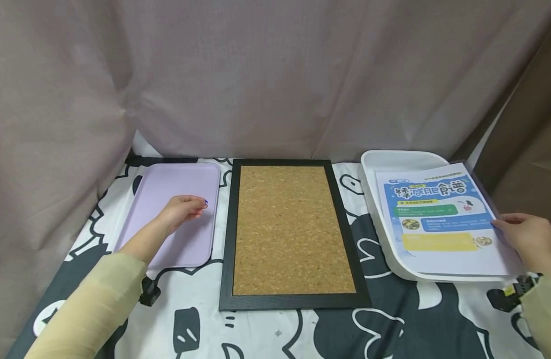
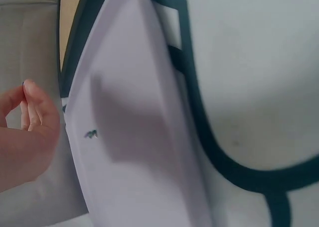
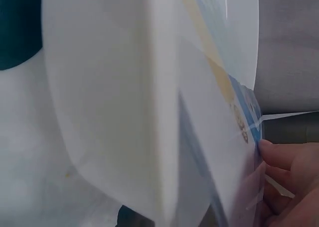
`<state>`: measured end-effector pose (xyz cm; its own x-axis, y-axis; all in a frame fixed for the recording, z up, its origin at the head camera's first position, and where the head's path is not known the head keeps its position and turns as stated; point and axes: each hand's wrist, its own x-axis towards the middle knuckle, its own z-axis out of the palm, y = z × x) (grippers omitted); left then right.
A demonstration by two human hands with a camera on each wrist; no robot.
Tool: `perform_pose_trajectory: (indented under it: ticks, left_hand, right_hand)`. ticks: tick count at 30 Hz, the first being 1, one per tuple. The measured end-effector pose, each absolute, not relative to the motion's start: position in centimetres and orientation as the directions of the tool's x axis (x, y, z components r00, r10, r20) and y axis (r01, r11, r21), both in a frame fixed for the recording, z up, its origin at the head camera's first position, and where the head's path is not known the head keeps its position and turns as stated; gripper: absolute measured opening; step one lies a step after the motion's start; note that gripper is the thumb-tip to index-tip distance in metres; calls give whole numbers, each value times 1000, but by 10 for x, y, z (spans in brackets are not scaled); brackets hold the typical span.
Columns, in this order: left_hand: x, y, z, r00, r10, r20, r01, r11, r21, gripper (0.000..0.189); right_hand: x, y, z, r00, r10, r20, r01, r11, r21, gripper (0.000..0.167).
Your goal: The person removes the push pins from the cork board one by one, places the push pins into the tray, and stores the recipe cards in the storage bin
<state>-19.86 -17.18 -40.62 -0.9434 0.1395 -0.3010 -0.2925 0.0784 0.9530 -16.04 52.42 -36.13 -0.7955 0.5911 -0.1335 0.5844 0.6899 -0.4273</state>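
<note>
My left hand (image 1: 182, 210) is over the lilac tray (image 1: 176, 184), thumb and fingertips pinching a tiny blue pushpin (image 1: 206, 203). In the left wrist view the left hand (image 2: 32, 132) is at the left, with small dark bits (image 2: 91, 134) on the tray. At the right, my right hand (image 1: 528, 237) pinches the right edge of a printed sheet (image 1: 437, 262) with blue, green and yellow blocks. This sheet lies in a white tray (image 1: 380, 234), its right edge lifted over the rim. The right wrist view shows clear film along that edge, at the right fingertips (image 3: 266, 147).
Between the trays lies a cork board (image 1: 293, 229) in a black frame. A black-and-white patterned cloth (image 1: 257, 331) covers the table. Behind hangs a greyish-pink curtain (image 1: 257, 80), with a brown one (image 1: 526, 129) at the far right.
</note>
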Motion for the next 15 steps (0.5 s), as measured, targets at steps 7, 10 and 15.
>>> perform_pose_trajectory:
  ticks: [7, 10, 15]
  left_hand:
    - [-193, -183, -410, -940, 107, -323, -313, 101, 944, 31]
    - [-192, -188, -412, -943, 99, -319, -310, 95, 946, 20]
    - [-189, -196, -414, -942, 80, -326, -320, 79, 944, 15]
  right_hand:
    - [-153, 505, -349, -806, 578, -126, 558, 672, -487, 48]
    - [-156, 498, -347, -815, 563, -139, 544, 659, -519, 54]
    - [-163, 483, -341, -826, 494, -270, 545, 582, -603, 79]
